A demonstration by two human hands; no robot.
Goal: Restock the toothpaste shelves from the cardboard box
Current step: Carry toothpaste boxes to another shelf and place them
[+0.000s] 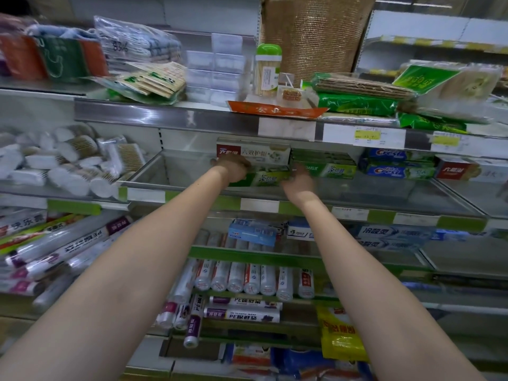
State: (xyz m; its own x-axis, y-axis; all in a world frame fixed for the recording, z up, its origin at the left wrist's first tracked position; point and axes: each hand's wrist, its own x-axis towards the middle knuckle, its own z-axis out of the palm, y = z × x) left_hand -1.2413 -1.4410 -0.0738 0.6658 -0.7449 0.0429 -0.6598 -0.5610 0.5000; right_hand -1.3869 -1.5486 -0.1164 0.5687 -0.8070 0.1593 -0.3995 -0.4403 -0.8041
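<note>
We reach both arms up to the toothpaste shelf (275, 192), a glass-fronted tier with green price rails. At far left a neighbouring shelf holds a heap of cotton swab packs (71, 158), too many and too jumbled for us to count. Our left hand (233, 167) rests at the left end of a two-box stack: a red-and-white toothpaste box (254, 152) lies on top of a green toothpaste box (261, 176). Its fingers curl against the ends of these boxes, though we cannot tell whether they truly clamp them. Our right hand (298, 182) is just right of the lower green box, fingers loosely spread and apart, holding nothing we can see. Next comes a stack of green boxes (324, 163), at least three high. Then two blue Crest boxes (398, 163) lie one above the other, and one red-and-white box (467, 170) sits near the right edge.

The tier above carries a green-capped toothpick jar (268, 70), stacked clear plastic cases (217, 70) and green-wrapped packs (357, 103). Below our arms we count eight upright rolls (247, 279) in a row, with more purple-labelled rolls (242, 312) lying under them. A yellow bag (341, 334) hangs lower right. The cardboard box is not in view. The aisle is dim, with white metal shelving.
</note>
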